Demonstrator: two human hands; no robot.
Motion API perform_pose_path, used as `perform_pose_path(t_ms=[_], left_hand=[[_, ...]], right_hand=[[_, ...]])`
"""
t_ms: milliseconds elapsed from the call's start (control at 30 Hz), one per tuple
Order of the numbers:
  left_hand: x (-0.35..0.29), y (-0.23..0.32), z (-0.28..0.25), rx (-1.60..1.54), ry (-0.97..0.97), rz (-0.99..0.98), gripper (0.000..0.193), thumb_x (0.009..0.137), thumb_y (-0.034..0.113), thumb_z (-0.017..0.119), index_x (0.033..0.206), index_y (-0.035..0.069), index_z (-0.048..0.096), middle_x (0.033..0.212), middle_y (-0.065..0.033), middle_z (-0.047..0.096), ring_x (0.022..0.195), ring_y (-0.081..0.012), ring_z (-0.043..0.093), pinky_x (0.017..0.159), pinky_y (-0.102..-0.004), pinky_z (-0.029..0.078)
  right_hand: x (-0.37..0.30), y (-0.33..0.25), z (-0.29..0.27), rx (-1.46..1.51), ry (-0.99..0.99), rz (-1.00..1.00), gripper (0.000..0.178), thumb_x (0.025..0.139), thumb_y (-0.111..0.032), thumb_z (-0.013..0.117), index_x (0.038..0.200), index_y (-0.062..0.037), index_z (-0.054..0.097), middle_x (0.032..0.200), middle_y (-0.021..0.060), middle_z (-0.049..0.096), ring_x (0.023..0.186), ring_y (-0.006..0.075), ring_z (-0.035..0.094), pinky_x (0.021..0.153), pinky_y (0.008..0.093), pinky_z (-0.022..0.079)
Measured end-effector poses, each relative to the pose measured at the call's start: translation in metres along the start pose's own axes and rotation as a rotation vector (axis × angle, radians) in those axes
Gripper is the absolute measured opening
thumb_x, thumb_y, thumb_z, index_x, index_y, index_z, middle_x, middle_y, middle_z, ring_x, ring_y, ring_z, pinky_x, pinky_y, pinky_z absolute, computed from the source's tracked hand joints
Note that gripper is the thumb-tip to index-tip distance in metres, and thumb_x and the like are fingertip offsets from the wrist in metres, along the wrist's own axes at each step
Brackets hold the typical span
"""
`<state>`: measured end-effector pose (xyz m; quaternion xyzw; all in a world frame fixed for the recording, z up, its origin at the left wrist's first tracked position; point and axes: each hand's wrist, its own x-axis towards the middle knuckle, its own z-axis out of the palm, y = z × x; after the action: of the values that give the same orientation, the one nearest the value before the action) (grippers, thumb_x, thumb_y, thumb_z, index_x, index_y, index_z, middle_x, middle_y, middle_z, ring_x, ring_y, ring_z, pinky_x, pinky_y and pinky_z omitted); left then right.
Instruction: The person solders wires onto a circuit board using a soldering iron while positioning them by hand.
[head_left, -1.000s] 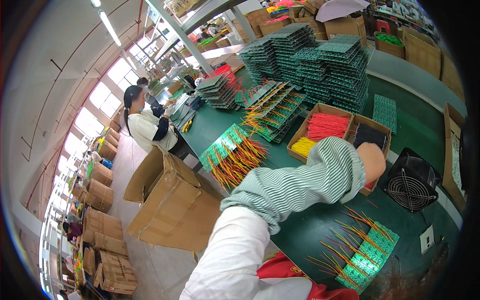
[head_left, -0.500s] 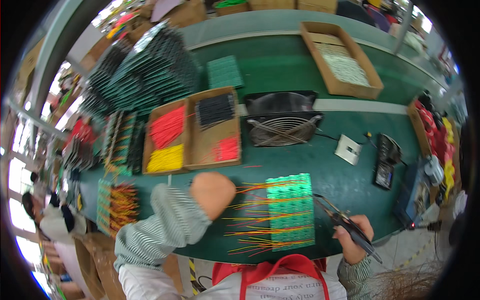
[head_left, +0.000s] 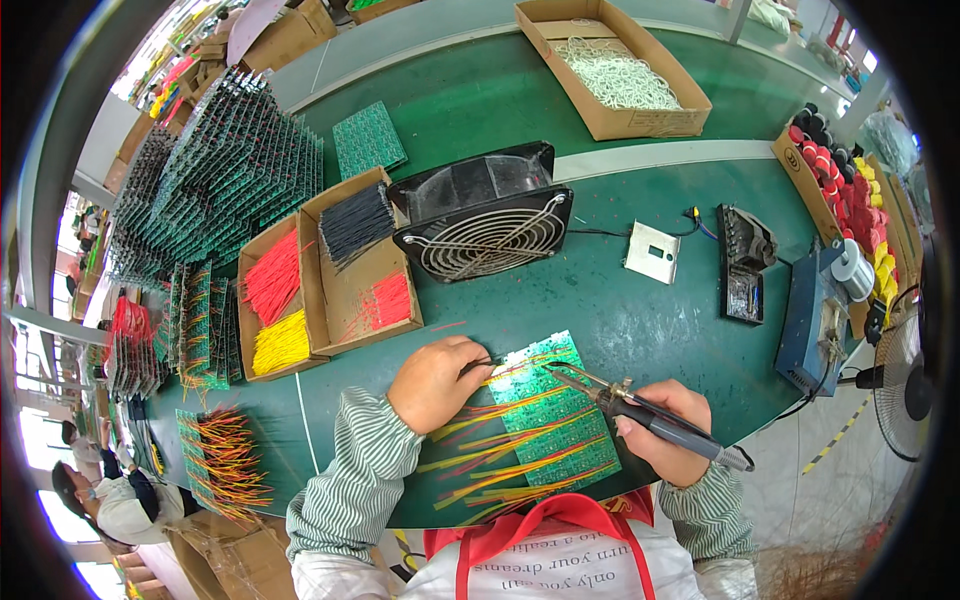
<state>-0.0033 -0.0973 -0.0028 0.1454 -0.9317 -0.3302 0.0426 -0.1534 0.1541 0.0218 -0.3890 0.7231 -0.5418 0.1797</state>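
Observation:
A green circuit board panel (head_left: 570, 440) lies tilted on the bench in front of me, with rows of yellow and red wires (head_left: 470, 470) trailing off its left side. My right hand (head_left: 670, 430) grips a soldering iron with a grey handle (head_left: 690, 437), its tip over the board's upper part. At the board's upper left corner is my left hand (head_left: 440, 382), its thumb and forefinger pinched on what looks like a thin dark wire; the hand partly hides it.
Beyond my left hand, cardboard boxes (head_left: 315, 330) hold red, yellow and black wires. A black fan (head_left: 490, 235) stands beside them. Stacked boards (head_left: 235, 165) and a wired board (head_left: 220, 460) are at left. At right are a metal plate (head_left: 652, 252), a black holder (head_left: 742, 265) and a blue soldering station (head_left: 808, 320).
My left hand has come from left of the board to its upper left corner. The iron's tip has moved from beside the board to over it. The whole view has turned and shifted.

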Motion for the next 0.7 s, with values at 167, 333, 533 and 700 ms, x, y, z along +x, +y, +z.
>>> perform_pose_path(t_ms=[167,333,533,700], left_hand=[[-0.008,0.017,-0.012,-0.032,0.089,-0.097,0.014,0.078,0.008,0.069,0.086,-0.001,0.063,0.073,-0.0128,0.057,0.066,-0.0272,0.058,0.06,-0.0338,0.047],[-0.02,0.017,0.0,-0.073,0.005,-0.113,0.015,0.077,0.009,0.07,0.084,-0.002,0.063,0.072,-0.0121,0.056,0.063,-0.0246,0.057,0.058,-0.0331,0.045],[-0.018,0.008,0.009,-0.174,-0.004,-0.165,0.014,0.08,0.011,0.069,0.085,-0.002,0.065,0.073,-0.011,0.057,0.063,-0.0221,0.055,0.057,-0.0317,0.043],[-0.016,0.007,0.007,-0.201,-0.033,-0.177,0.015,0.08,0.011,0.069,0.086,-0.002,0.065,0.074,-0.0115,0.058,0.064,-0.0223,0.056,0.058,-0.0313,0.044]], right_hand=[[0.009,0.003,0.002,0.034,-0.076,-0.002,0.021,0.072,-0.008,0.075,0.086,-0.0021,0.061,0.069,0.0048,0.065,0.057,0.0104,0.061,0.053,0.0236,0.048],[0.013,0.003,0.005,0.07,-0.123,0.008,0.021,0.072,-0.01,0.075,0.084,-0.003,0.06,0.068,0.0048,0.064,0.055,0.0114,0.061,0.052,0.0243,0.047],[0.019,0.007,0.019,0.105,-0.182,0.024,0.019,0.072,-0.01,0.073,0.083,-0.003,0.059,0.066,0.0058,0.064,0.055,0.0119,0.061,0.051,0.0249,0.047],[0.022,0.011,0.024,0.109,-0.188,0.06,0.019,0.072,-0.01,0.072,0.082,-0.0024,0.059,0.066,0.0062,0.063,0.054,0.0125,0.06,0.052,0.0253,0.047]])
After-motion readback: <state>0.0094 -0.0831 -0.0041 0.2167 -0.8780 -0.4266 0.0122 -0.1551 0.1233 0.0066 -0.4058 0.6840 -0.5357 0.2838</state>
